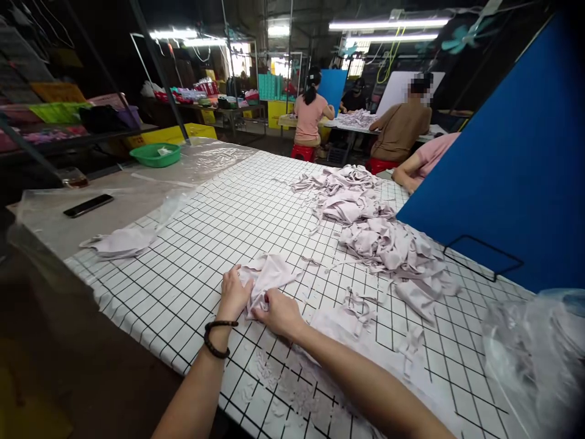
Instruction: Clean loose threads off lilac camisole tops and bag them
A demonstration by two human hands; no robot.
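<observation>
A pale pinkish-grey fabric garment piece lies crumpled on the grid-lined tabletop in front of me. My left hand, with a dark beaded bracelet at the wrist, pinches its left edge. My right hand has its fingers curled closed at the garment's lower edge. A small dark red spot shows by the right index finger; I cannot make out what it is. Thin straps of similar cloth lie to the right of that hand. Further left rests a folded piece of the same cloth.
A long heap of matching garments runs along the right side, beside a blue board with a black wire stand. Clear plastic bags sit at the right edge. A phone and green basin are far left. People sit at tables beyond.
</observation>
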